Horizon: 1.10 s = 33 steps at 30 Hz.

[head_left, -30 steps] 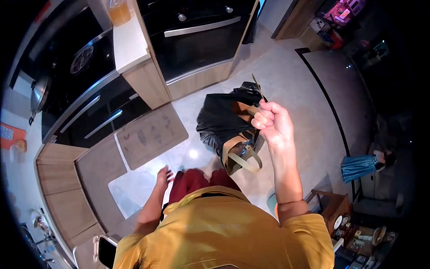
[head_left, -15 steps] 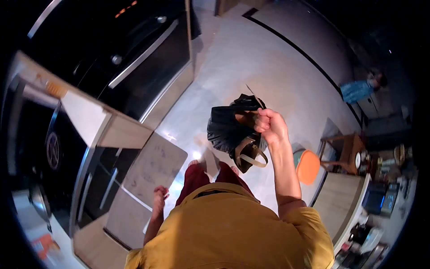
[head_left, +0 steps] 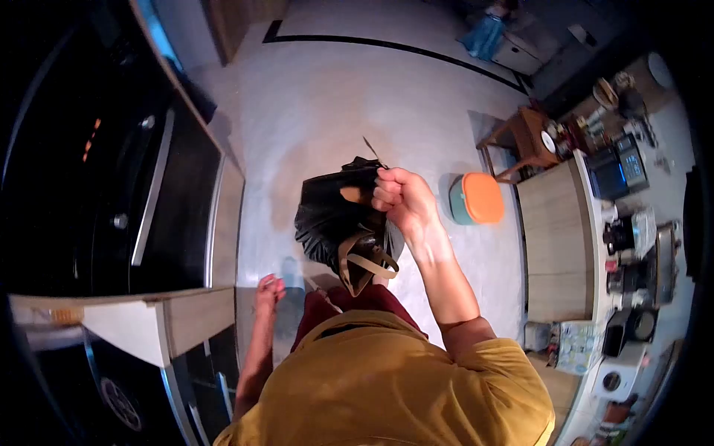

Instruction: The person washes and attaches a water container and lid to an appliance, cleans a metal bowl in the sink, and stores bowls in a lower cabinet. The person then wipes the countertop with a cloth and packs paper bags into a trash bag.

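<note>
A black plastic bag (head_left: 320,212) hangs below my right hand (head_left: 401,197), whose fingers are closed on its gathered top. A thin strip sticks up above the fist. In the bag's opening shows a brown paper bag (head_left: 353,271) with a light looped handle, tilted toward my legs. My left hand (head_left: 270,288) is low at my left side, away from the bag. Its fingers look loosely curled, and whether they hold anything is too small to tell.
An oven (head_left: 178,193) and counter corner (head_left: 134,327) stand at the left. On the floor at the right is a teal bin with an orange lid (head_left: 483,198), near a wooden stool (head_left: 524,141). A counter with appliances runs down the right. Another person (head_left: 487,33) is far back.
The view has turned to the right, bringing the orange-lidded bin and right counter into sight. The floor mats have left view. My right hand still carries the black bag.
</note>
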{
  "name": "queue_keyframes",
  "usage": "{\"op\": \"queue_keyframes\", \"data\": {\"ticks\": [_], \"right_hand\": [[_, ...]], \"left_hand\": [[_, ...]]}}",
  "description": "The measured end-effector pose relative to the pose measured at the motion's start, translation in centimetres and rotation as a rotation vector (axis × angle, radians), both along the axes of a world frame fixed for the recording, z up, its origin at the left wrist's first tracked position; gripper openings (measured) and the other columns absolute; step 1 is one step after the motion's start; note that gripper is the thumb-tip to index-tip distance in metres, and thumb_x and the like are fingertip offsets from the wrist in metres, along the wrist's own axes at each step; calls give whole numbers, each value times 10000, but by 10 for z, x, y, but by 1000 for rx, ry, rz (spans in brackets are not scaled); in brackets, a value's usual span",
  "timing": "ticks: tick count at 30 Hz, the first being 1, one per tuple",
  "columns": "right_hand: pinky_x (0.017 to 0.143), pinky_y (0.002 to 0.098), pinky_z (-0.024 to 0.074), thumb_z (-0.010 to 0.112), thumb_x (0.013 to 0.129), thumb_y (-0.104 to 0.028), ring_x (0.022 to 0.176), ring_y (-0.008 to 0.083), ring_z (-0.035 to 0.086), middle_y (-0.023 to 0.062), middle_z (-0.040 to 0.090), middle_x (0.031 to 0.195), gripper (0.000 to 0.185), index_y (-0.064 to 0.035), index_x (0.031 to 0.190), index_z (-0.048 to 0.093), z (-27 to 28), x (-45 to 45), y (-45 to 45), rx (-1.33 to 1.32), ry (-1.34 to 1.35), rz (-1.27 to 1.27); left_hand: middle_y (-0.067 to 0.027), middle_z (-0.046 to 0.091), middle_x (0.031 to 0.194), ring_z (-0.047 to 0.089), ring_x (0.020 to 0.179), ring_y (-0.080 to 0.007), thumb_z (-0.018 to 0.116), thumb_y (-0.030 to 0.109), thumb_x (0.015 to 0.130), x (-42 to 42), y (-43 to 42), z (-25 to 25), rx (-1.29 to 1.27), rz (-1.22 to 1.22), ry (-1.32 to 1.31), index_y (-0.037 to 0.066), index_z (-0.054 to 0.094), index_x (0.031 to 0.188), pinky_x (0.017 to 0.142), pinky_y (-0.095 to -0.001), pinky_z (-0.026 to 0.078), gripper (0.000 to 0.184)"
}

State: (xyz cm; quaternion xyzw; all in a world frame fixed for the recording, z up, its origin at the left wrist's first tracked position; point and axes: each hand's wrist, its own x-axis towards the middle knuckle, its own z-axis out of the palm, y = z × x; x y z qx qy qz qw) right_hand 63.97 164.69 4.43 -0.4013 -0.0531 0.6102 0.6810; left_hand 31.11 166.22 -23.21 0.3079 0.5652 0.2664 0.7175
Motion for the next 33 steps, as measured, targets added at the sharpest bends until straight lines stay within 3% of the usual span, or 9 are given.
{"op": "queue_keyframes", "data": {"ticks": [4,6,7,10,23,25,27,30,33], "right_hand": [[443,232,211,476,789,-79,405,64,221,-71,250,469,286,-148,570,307,4,-2,-14,11,29,-119],[442,230,207,476,787,-71,410,61,219,-71,242,471,292,-147,565,302,7,8,-26,47,46,-207],[439,225,202,473,788,-67,415,59,216,-70,236,476,291,-144,565,303,9,14,-31,71,62,-209],[432,227,207,478,780,-63,425,65,218,-65,238,488,287,-139,561,308,15,36,-43,88,86,-275],[408,228,173,473,783,-68,404,68,193,-59,235,489,223,-116,598,358,-36,176,-22,-84,101,-601],[410,233,178,474,777,-72,399,71,196,-55,245,486,168,-99,633,391,-41,200,-27,-192,123,-711],[411,237,180,466,761,-61,398,73,203,-52,256,486,63,-67,708,433,-52,225,-28,-154,140,-729],[411,237,177,464,747,-57,396,74,198,-52,262,490,17,-55,731,456,-58,266,-20,-175,113,-853],[410,231,185,458,732,-44,394,73,206,-54,276,493,14,-54,741,461,-76,310,-11,-230,133,-972]], "left_hand": [[-164,431,1203,482,1041,-290,452,256,873,60,-5,6,-227,-361,-473,72,275,1272,814,-437,447,474],[-173,519,1076,527,972,-278,372,316,902,100,-12,30,-6,-536,-345,41,340,1227,806,-404,449,427],[-169,557,1018,549,940,-270,395,350,892,117,-6,71,-370,-429,-439,6,389,1184,798,-373,453,451],[-157,583,960,568,893,-255,365,338,906,150,10,117,-409,-599,-473,-22,416,1134,767,-380,451,429],[-131,556,1055,557,915,-224,488,267,859,191,153,35,38,-876,200,53,388,1202,739,-338,461,417],[-51,584,878,562,783,-162,591,244,779,169,176,7,-14,-675,261,83,474,1108,665,-318,460,384],[-38,574,731,548,649,-165,550,217,797,92,234,-85,-415,-653,-157,99,557,911,559,-332,463,164],[-35,561,704,540,623,-166,540,220,793,95,246,-74,-199,-751,484,105,553,871,526,-330,452,139],[-31,549,677,531,597,-168,531,224,788,161,281,-49,-144,-902,659,112,548,830,493,-328,441,121]]}}
